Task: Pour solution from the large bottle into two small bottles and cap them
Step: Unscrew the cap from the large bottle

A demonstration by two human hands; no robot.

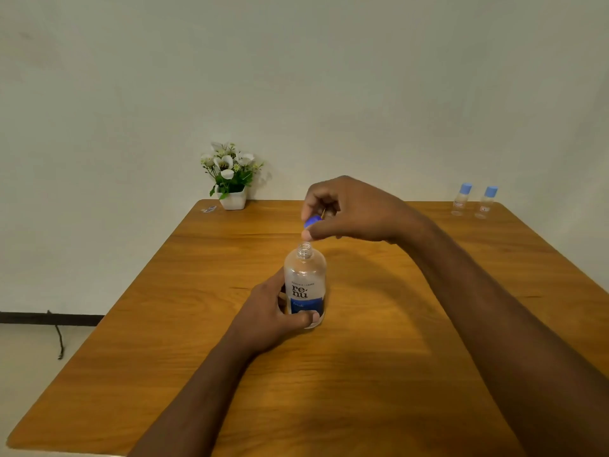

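The large bottle (304,285) stands open mid-counter (379,374), fingers (309,317) of the left hand (270,311) curled round its base, the right hand (352,209) pinching its blue cap (311,222) just above the neck, while both small bottles (460,202) sit capped at the far right corner, pouring apparently not begun

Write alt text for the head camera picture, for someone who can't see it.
A person's left hand grips a large bottle standing on a wooden table, while the right hand pinches its blue cap above the open neck. Two small bottles, both capped, stand at the table's far right corner, and a pot of white flowers sits at its far edge.
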